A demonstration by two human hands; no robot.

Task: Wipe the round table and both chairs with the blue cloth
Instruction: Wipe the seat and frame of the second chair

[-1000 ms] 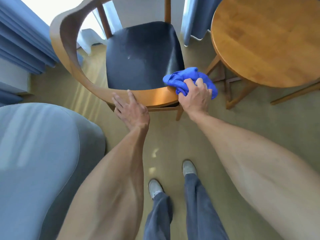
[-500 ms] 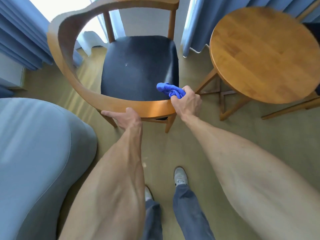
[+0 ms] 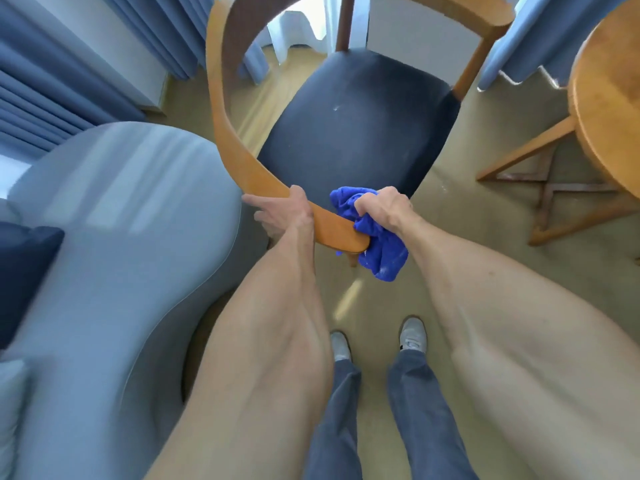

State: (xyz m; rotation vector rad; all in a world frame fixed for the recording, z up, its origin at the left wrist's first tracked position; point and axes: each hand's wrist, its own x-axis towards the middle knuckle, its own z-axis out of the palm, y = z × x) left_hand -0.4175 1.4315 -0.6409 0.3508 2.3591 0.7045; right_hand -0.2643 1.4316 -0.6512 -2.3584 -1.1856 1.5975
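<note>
A wooden chair with a curved backrest rail (image 3: 221, 126) and a dark seat (image 3: 360, 129) stands in front of me. My left hand (image 3: 280, 211) grips the near part of the rail, thumb on top. My right hand (image 3: 384, 206) holds the bunched blue cloth (image 3: 381, 251) against the rail's near end, with part of the cloth hanging below it. The round wooden table (image 3: 609, 102) shows at the right edge. No second chair is in view.
A grey-blue sofa (image 3: 104, 254) with a dark cushion (image 3: 24, 268) fills the left side, close to the chair. Blue curtains (image 3: 62, 74) hang at the back left and back right. My feet (image 3: 412, 336) stand on the beige carpet just behind the chair.
The view has swung left, so the table has slid to the right edge. My left hand went from resting flat to gripping the rail, and the cloth moved along the rail to its end.
</note>
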